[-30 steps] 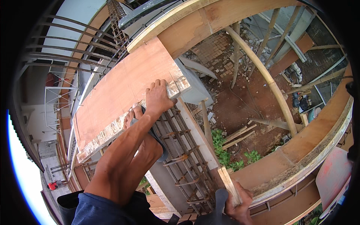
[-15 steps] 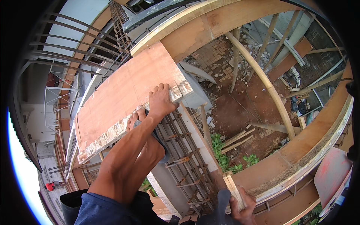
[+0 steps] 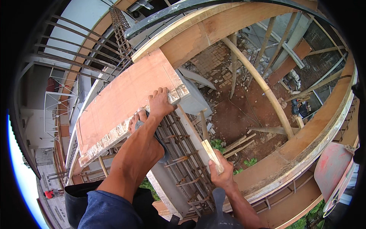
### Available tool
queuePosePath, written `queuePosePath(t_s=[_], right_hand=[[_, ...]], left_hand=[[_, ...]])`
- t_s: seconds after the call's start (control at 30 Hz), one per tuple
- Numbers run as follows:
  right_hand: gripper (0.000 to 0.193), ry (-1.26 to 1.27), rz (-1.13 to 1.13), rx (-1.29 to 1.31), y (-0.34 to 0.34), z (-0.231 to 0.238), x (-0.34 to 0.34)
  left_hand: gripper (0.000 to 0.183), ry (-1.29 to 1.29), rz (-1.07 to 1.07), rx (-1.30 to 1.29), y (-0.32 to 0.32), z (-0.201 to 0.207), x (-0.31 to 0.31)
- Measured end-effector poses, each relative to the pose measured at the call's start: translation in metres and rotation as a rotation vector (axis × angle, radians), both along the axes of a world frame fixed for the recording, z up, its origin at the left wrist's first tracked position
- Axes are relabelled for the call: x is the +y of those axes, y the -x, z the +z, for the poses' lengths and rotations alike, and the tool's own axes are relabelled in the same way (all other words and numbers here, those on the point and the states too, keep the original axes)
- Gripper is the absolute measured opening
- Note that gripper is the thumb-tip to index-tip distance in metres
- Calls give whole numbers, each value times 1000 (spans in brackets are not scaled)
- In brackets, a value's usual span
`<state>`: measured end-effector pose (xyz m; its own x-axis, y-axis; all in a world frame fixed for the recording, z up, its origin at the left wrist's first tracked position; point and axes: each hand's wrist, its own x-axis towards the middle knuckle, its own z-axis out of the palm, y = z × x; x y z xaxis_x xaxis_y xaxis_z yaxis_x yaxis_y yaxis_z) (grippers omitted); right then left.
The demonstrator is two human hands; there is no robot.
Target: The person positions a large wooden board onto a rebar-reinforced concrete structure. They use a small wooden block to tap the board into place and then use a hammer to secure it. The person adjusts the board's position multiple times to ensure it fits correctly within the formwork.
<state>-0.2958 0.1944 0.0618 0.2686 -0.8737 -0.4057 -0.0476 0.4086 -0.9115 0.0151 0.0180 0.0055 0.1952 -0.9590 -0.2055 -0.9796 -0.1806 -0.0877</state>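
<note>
My left hand (image 3: 161,104) grips the rough, splintered edge of a reddish plywood panel (image 3: 124,93), its fingers bent over the top face. My right hand (image 3: 224,171) is closed around a short, pale strip of wood (image 3: 211,152), whose upper end sticks out beyond the fingers. Just left of my left wrist, my foot (image 3: 138,119) in a dark sandal rests against the panel edge. Below the panel runs a rusty rebar cage (image 3: 185,162) inside board formwork, between my two hands.
Curved plywood formwork (image 3: 297,152) sweeps round the right side. A long drop opens to a dirt floor (image 3: 244,114) with rubble and props. A bamboo pole (image 3: 263,82) crosses the opening. Bare rebar rods (image 3: 74,49) jut out at upper left. A red-pink sheet (image 3: 333,168) stands at right.
My right hand has risen and moved forward and left with the wood strip, from the lower edge to beside the rebar cage. My left hand stays on the panel edge; the view has shifted slightly.
</note>
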Motion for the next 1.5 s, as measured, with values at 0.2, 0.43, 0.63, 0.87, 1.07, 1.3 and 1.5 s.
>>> queuePosePath(t_s=[0.2, 0.43, 0.63, 0.87, 1.07, 1.3, 1.5], right_hand=[[40, 340, -35, 94, 25, -17, 16], [40, 356, -127, 18, -3, -106, 25], [53, 342, -3, 78, -19, -58, 28], [44, 352, -71, 18, -9, -13, -26], [43, 296, -102, 16, -23, -50, 11], [36, 118, -15, 285, 45, 1, 54], [37, 460, -36, 201, 10, -47, 20]], left_hand=[[71, 55, -87, -35, -11, -19, 2], [64, 81, -85, 15, -1, -13, 8], [65, 97, -37, -46, 3, -7, 8], [67, 115, -56, 14, -2, -7, 9], [67, 60, -98, 20, 1, 4, 4], [66, 16, -123, 45, -8, -8, 11], [62, 64, -96, 64, -12, -12, 4]])
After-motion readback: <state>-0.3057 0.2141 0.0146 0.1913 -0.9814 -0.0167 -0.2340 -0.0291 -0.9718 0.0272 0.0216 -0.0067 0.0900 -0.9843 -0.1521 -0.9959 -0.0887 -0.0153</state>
